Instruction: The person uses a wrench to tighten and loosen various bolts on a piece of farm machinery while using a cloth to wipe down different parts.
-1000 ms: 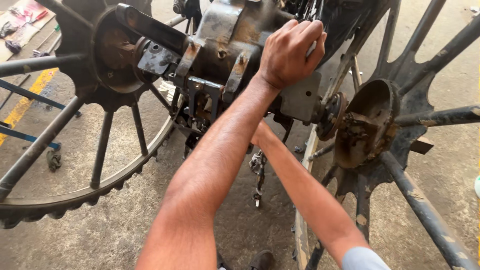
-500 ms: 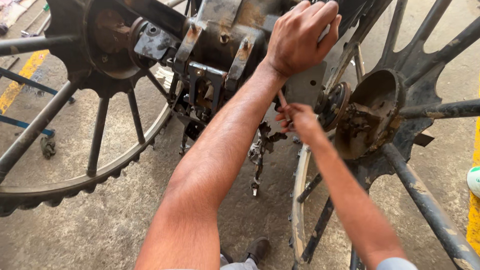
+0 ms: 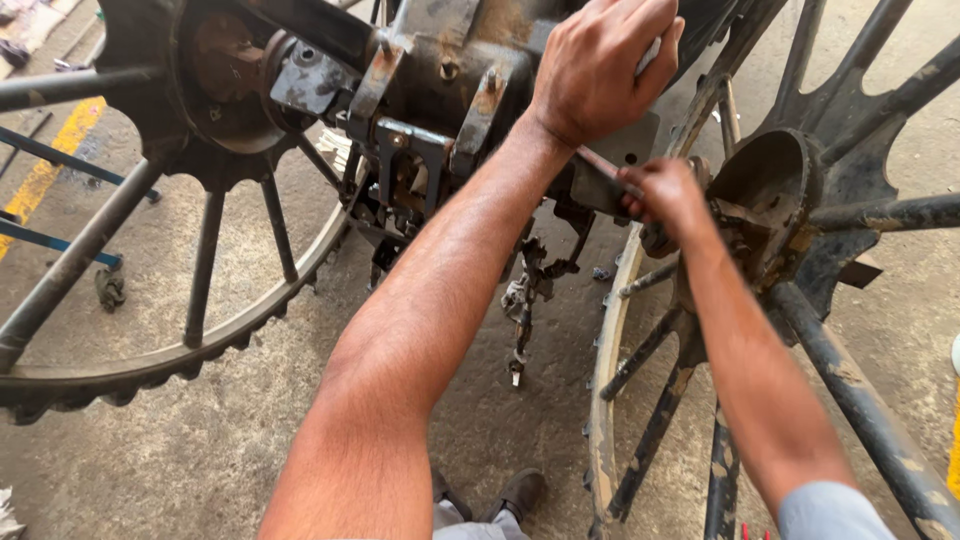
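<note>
A rusty, greasy machine housing (image 3: 440, 70) sits between two large spoked iron wheels. My left hand (image 3: 600, 70) reaches over its top, fingers curled tight around a pale part that is mostly hidden by the fingers. My right hand (image 3: 665, 195) is lower and to the right, beside the hub (image 3: 770, 190) of the right wheel. Its fingers are closed on a thin rusty bar (image 3: 600, 165) that runs under my left wrist against a grey plate (image 3: 630, 145). What the bar's far end meets is hidden.
The left spoked wheel (image 3: 150, 370) with its toothed rim stands on stained concrete. The right wheel's rim (image 3: 605, 400) and spokes crowd my right forearm. A linkage (image 3: 520, 300) hangs below the housing. My shoes (image 3: 520, 495) show at the bottom. A yellow floor line (image 3: 40, 175) runs at left.
My right hand rose from under the housing to the plate beside the right hub and closed on the bar. My left hand kept its grip on top.
</note>
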